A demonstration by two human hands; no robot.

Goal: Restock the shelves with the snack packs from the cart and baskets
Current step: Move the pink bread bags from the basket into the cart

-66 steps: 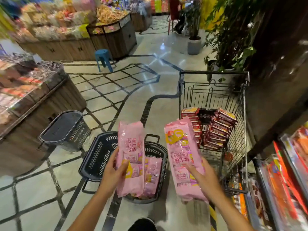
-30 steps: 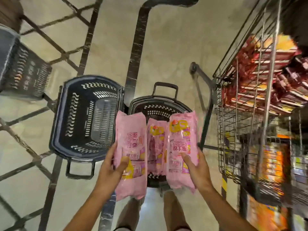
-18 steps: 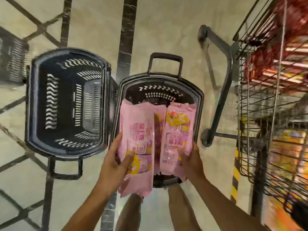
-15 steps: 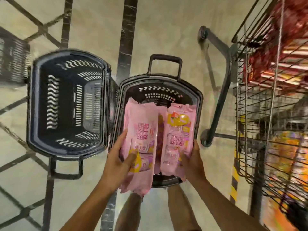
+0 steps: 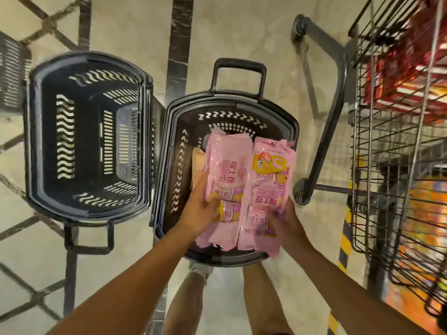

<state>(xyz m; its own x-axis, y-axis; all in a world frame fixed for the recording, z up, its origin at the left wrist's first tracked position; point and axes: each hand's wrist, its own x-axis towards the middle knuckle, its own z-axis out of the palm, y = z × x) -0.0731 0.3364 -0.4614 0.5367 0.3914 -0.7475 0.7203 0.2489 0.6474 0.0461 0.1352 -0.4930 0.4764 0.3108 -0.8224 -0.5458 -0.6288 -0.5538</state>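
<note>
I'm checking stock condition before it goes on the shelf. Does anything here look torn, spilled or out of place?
Nothing stands out. The left hand and right hand each hold an intact pink snack pack over the right basket. The left basket sits upright, and nothing lies spilled on the floor.

Two pink snack packs, long and flat with yellow and white print: left pack (image 5: 223,187) and right pack (image 5: 268,197) lay side by side, edges touching, over the right black basket (image 5: 167,151). The left black basket (image 5: 36,131) stood beside it. Red packs (image 5: 406,76) sat stacked in the wire cart (image 5: 362,189).
</note>
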